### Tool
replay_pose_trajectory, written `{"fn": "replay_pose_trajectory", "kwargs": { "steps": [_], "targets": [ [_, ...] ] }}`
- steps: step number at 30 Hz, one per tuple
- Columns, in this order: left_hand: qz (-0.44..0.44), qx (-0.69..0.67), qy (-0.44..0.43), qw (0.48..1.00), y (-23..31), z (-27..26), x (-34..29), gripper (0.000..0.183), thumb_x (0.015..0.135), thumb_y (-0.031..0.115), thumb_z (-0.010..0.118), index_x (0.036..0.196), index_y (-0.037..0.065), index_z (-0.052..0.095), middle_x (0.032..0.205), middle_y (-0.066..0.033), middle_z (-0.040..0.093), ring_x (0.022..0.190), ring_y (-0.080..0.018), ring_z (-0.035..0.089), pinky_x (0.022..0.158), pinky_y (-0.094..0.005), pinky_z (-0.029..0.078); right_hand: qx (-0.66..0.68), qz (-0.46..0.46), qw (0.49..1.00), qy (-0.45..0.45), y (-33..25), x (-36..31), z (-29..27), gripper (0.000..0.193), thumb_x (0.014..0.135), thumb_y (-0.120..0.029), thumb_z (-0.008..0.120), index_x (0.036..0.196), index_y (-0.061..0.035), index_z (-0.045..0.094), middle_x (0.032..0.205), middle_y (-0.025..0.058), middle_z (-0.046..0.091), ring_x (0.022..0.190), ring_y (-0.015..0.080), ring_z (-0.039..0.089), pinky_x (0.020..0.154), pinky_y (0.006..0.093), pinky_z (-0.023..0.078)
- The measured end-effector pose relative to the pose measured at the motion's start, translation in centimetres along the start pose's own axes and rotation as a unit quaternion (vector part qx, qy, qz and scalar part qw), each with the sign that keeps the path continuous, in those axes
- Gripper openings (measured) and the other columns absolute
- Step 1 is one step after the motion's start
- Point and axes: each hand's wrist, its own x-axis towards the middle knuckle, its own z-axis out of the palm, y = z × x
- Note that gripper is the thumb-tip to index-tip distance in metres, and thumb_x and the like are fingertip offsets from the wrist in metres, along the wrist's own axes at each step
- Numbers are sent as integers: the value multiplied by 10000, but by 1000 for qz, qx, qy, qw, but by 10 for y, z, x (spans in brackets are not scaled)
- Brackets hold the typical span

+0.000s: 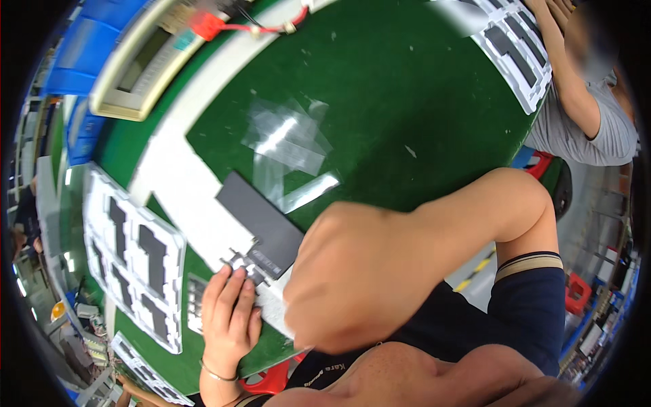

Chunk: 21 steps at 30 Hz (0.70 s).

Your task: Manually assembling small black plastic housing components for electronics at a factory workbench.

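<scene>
The green tabletop (380, 81) is the work surface; its near edge curves just in front of my body. A white strip (178, 166) crosses its left part and passes beneath the work. A white tray (175, 285) with dark pieces bounds the left side. My right hand (363, 271) is on the right, blurred and curled, apart from the left; its fingers are hidden, so I cannot tell whether it grips anything. Clear film (288, 136) lies on the green area beyond the work, and open green surface extends to its right. The dark flat block (260, 220) lies between and ahead of my hands, long axis from far left to near right. Its near-right corner is just beside my right hand in this view; I cannot confirm contact. My left hand (229, 319) is palm down, fingers extended, thumb apart. Its fingertips rest on the small connector-like part (253, 267) at the block's near end, making the left hand nearer to this part.
</scene>
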Motion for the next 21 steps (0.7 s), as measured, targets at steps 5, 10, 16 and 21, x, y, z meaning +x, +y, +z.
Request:
{"fn": "replay_pose_trajectory", "kwargs": {
  "steps": [5, 10, 16, 21],
  "targets": [
    [7, -1, 27, 1000, 7, -3, -3, 380, 665, 61, 628, 1034, -18, 580, 1133, -166, 548, 1075, -355, 516, 901, -416, 442, 43, 50, 997, 37, -11, 10, -35, 419, 775, -69, 605, 522, -55, 272, 476, 38, 255, 384, 174, 290, 395, 317, 227],
    [43, 13, 58, 997, 12, 2, -5, 390, 671, 46, 640, 1050, -4, 563, 1131, -154, 547, 1080, -326, 521, 891, -395, 451, -46, 56, 993, 93, -3, 2, -33, 433, 787, -114, 602, 525, -53, 263, 464, 37, 240, 412, 148, 240, 413, 308, 215],
    [50, 7, 63, 997, 10, 2, -10, 380, 694, 34, 625, 1064, -2, 552, 1172, -152, 521, 1114, -331, 489, 926, -402, 420, -128, 103, 965, 204, 12, -3, -52, 433, 805, -168, 599, 534, -50, 282, 471, 11, 260, 461, 97, 238, 431, 296, 233],
    [39, 11, 64, 997, 9, 1, -10, 402, 700, 20, 610, 1096, -2, 546, 1173, -169, 517, 1117, -351, 481, 929, -416, 412, -164, 154, 911, 346, 40, -5, -92, 425, 809, -205, 597, 540, -31, 318, 482, 26, 293, 484, 91, 294, 456, 304, 280]
  ]
}}
